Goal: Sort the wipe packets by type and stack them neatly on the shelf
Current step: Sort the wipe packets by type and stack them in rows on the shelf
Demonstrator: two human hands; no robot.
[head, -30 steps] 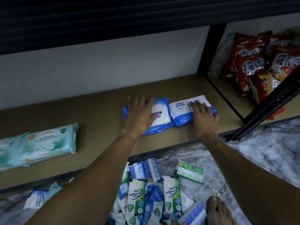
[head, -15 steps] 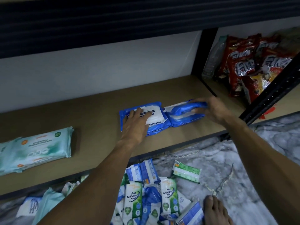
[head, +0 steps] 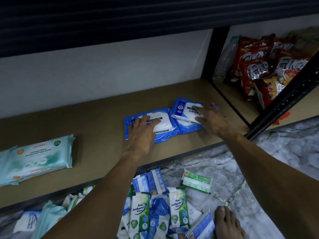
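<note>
**A:** Where do the packets sit?

**B:** On the brown board shelf [head: 77, 118], edges touching. The left grip [head: 143, 133] lies flat and released on the nearer blue-and-white plastic wipe packet [head: 165, 130]. The right grip [head: 212, 121], also released, lies on the farther blue-and-white plastic packet [head: 181, 109].

**A:** What's the risk?

**B:** The film looks slick. A sideways push could slide one packet askew or ride it over the other, leaving an untidy stack.

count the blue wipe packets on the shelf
2 in view on the shelf, side by side: the left blue packet under the left hand, the right blue packet under the right hand. More may be hidden beneath them.
</note>
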